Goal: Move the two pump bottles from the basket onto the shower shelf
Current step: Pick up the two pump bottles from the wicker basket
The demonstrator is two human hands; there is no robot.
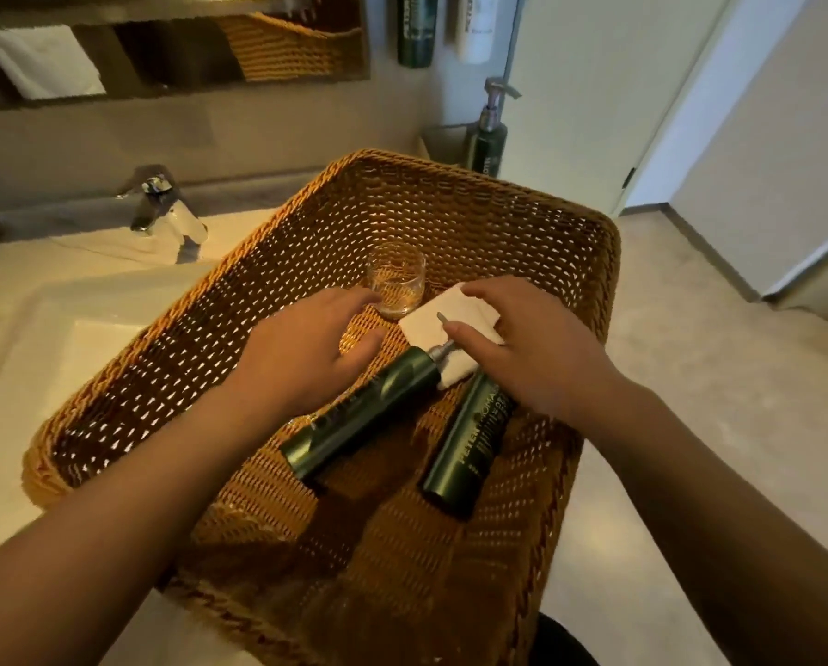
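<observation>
Both bottles [368, 415] lay flat in the basket [450, 204] at mid-frame, pumps toward a white cloth [469, 314] and a glass [397, 281]. Your left hand [306, 353] hovered spread over the left one; your right hand [536, 348], fingers loosely spread, rested at the pump necks. You'd best wrap each body, not the pump. The right label's lettering was too blurred to read.
</observation>
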